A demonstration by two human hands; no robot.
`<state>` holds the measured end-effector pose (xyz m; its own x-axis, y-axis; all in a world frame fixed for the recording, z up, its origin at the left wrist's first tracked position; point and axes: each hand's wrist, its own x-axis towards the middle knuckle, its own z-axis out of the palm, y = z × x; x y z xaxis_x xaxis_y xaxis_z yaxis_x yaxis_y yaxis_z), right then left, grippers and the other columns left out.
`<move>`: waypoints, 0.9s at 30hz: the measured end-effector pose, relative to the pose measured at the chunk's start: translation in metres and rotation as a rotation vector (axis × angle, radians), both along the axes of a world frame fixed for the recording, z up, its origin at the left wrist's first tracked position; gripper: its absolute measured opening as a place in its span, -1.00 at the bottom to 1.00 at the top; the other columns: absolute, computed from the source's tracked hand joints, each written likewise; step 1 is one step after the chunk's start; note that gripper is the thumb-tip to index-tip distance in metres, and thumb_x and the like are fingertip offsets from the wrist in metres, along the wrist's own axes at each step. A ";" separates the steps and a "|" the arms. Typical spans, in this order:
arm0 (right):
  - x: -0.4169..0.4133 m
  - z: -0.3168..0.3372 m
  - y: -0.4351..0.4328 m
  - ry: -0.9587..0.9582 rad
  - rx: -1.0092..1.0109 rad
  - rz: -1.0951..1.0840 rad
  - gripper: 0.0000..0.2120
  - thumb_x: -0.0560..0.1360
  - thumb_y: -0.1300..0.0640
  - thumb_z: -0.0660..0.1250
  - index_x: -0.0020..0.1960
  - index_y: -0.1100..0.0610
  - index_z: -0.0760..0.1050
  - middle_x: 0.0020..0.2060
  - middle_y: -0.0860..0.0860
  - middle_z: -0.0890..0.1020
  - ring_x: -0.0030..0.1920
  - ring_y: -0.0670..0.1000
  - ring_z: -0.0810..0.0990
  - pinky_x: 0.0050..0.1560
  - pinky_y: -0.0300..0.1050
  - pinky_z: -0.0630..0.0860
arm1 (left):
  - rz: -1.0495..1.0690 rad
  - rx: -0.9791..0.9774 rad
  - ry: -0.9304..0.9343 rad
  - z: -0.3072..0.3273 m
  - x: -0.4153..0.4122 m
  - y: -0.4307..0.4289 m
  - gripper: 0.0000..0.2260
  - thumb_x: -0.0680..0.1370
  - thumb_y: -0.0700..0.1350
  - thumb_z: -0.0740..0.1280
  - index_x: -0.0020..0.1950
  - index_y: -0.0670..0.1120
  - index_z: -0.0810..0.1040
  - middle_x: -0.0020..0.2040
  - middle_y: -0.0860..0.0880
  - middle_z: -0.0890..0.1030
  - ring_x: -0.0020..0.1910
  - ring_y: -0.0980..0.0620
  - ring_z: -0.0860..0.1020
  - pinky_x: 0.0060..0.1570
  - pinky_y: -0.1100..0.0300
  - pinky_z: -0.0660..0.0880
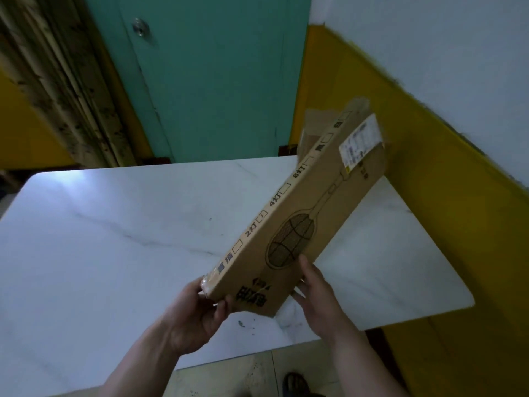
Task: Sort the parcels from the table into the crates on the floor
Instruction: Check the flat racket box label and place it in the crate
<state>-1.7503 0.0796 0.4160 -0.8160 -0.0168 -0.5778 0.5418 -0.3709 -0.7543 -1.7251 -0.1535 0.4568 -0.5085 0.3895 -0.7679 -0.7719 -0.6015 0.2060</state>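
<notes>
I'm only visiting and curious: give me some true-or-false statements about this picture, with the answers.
1. The left hand and the right hand both hold the long cardboard box. True.
2. The box lies flat on the white table. False: it is held up at a tilt.
3. A racket is drawn on the box. True.
4. The door behind the table is red. False: it is teal.
5. No other parcel is in view. False: a second cardboard parcel shows behind the box's far end.
</notes>
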 end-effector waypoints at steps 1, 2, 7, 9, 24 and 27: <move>-0.002 0.000 0.000 -0.001 0.009 0.006 -0.34 0.41 -0.18 0.42 0.45 0.00 0.42 0.31 -0.07 0.59 0.30 -0.04 0.53 0.40 0.00 0.40 | 0.003 0.002 -0.012 -0.001 0.001 0.000 -0.52 0.51 -0.05 0.27 0.29 -0.37 0.50 0.20 -0.48 0.54 -0.49 -0.03 0.62 -0.58 0.19 0.57; -0.005 0.000 0.001 -0.004 0.029 0.003 -0.37 0.41 -0.14 0.44 0.43 0.03 0.45 0.29 -0.06 0.61 0.28 -0.03 0.54 0.37 -0.01 0.43 | 0.008 -0.006 -0.032 -0.002 0.003 0.000 -0.49 0.56 0.00 0.25 0.31 -0.39 0.47 0.20 -0.47 0.55 -0.51 -0.02 0.62 -0.57 0.18 0.58; -0.015 0.006 -0.001 0.015 0.025 -0.071 -0.70 0.56 0.14 0.40 0.28 0.12 0.52 0.16 0.05 0.67 0.14 0.05 0.62 -0.04 -0.12 0.56 | 0.051 -0.231 0.041 -0.014 0.004 0.004 -0.32 0.57 0.37 0.10 0.30 -0.19 0.55 0.17 -0.23 0.66 -0.27 -0.03 0.64 -0.30 0.17 0.62; -0.016 0.007 -0.008 -0.006 -0.001 -0.097 -0.72 0.57 0.17 0.39 0.27 0.11 0.51 0.14 0.08 0.67 0.11 0.06 0.63 -0.09 -0.14 0.56 | -0.021 -0.410 0.121 -0.019 0.004 0.013 -0.37 0.52 0.40 0.15 0.30 -0.05 0.58 0.21 -0.12 0.66 0.04 -0.05 0.62 -0.02 0.07 0.56; -0.024 0.007 0.023 -0.102 -0.218 -0.309 -0.62 0.48 0.09 0.44 0.25 0.18 0.55 -0.01 0.15 0.69 0.01 0.12 0.65 -0.07 -0.06 0.65 | 0.242 -0.557 0.301 -0.013 -0.024 0.014 -0.73 0.63 -0.09 0.23 0.32 -0.04 0.54 0.18 -0.10 0.68 0.11 -0.12 0.63 0.02 -0.03 0.52; -0.036 0.017 0.049 -0.070 -0.192 -0.359 -0.64 0.49 0.10 0.44 0.26 0.11 0.53 0.04 0.13 0.66 0.04 0.10 0.63 0.01 -0.03 0.59 | 0.153 -0.570 0.320 -0.006 -0.035 -0.006 -0.73 0.63 -0.08 0.24 0.30 -0.07 0.55 0.12 -0.08 0.71 0.02 -0.09 0.66 -0.07 0.04 0.53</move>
